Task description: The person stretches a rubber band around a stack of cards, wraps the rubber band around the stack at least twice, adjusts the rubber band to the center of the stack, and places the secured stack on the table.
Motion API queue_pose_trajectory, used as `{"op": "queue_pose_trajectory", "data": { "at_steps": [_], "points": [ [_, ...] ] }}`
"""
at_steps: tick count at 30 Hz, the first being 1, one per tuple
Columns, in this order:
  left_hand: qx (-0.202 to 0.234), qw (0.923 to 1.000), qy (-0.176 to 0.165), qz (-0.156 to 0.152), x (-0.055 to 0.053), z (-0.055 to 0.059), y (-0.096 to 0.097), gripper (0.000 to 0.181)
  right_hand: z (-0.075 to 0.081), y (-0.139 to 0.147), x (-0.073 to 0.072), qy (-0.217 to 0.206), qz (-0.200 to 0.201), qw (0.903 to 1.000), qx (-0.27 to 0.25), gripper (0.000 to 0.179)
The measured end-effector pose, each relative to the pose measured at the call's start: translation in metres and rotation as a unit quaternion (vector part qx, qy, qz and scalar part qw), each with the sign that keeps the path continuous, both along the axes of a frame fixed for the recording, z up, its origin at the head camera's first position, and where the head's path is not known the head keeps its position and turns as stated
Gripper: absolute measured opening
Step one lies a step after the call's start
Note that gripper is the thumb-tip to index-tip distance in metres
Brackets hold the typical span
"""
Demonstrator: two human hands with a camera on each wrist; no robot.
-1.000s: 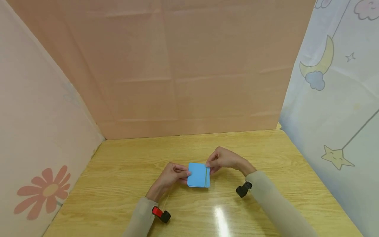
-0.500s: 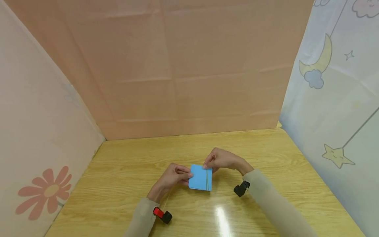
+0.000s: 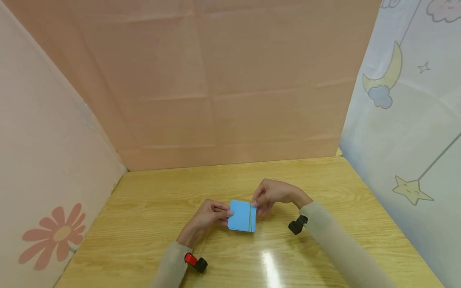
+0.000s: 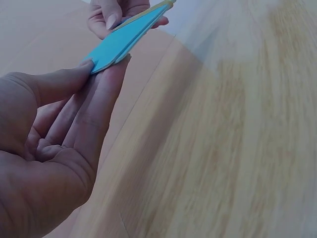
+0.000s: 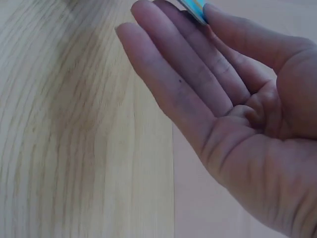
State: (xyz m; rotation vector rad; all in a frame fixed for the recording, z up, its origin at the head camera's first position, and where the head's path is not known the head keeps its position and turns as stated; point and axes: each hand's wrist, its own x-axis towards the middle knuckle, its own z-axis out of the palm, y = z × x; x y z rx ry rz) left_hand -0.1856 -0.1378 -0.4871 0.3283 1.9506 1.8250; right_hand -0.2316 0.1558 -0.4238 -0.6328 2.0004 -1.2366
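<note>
A thin stack of light-blue square cards (image 3: 238,216) with rounded corners is held up over the table between both hands. Around it, close to the right edge, runs a yellowish rubber band (image 3: 250,219), whose two strands spread slightly apart toward the lower edge. The left hand (image 3: 209,215) pinches the stack's left edge, thumb on top and fingers beneath. At the upper right corner, the right hand (image 3: 274,195) pinches the stack beside the band. In the right wrist view, only a small corner of the blue cards (image 5: 194,10) shows between thumb and fingers.
The wood-grain table (image 3: 162,192) reaches back to a peach-coloured panel (image 3: 230,88). A flower-printed wall (image 3: 50,160) stands at left and a moon-and-star wall (image 3: 414,132) at right. Small black devices (image 3: 297,225) are strapped to both wrists.
The right hand shifted left over the band, then back right to the stack's corner. The stack tilted slightly and moved a little; the left hand kept its pinch.
</note>
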Motion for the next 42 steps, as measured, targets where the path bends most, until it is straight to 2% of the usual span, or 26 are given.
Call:
{"op": "queue_pose_trajectory", "data": {
  "at_steps": [7, 11, 18, 25, 29, 35, 42],
  "points": [
    [0.005, 0.9999, -0.003, -0.009, -0.001, -0.001, 0.001, 0.028, -0.001, -0.006, -0.002, 0.009, 0.006, 0.9999, 0.007, 0.013],
    [0.003, 1.0000, -0.005, -0.004, 0.000, -0.001, -0.001, 0.026, 0.001, -0.013, -0.001, 0.024, 0.028, 0.9993, 0.006, 0.014],
    [0.003, 0.9999, 0.009, -0.006, 0.004, 0.000, -0.007, 0.027, 0.006, -0.023, -0.001, 0.035, 0.046, 0.9983, 0.006, 0.015],
    [0.006, 0.9999, 0.012, -0.011, 0.003, -0.001, -0.008, 0.028, 0.002, -0.025, -0.002, 0.039, 0.034, 0.9986, 0.008, 0.015],
    [0.004, 0.9999, 0.010, -0.012, 0.001, 0.003, -0.005, 0.026, 0.004, -0.024, -0.001, 0.044, 0.014, 0.9989, 0.002, 0.014],
    [-0.010, 0.9995, 0.020, -0.024, 0.001, 0.009, 0.005, 0.025, 0.006, -0.026, -0.002, 0.045, 0.015, 0.9989, 0.002, 0.017],
    [-0.014, 0.9997, 0.016, -0.014, 0.001, 0.010, 0.008, 0.026, 0.008, -0.020, 0.002, 0.045, 0.000, 0.9988, 0.018, 0.017]
  ]
}}
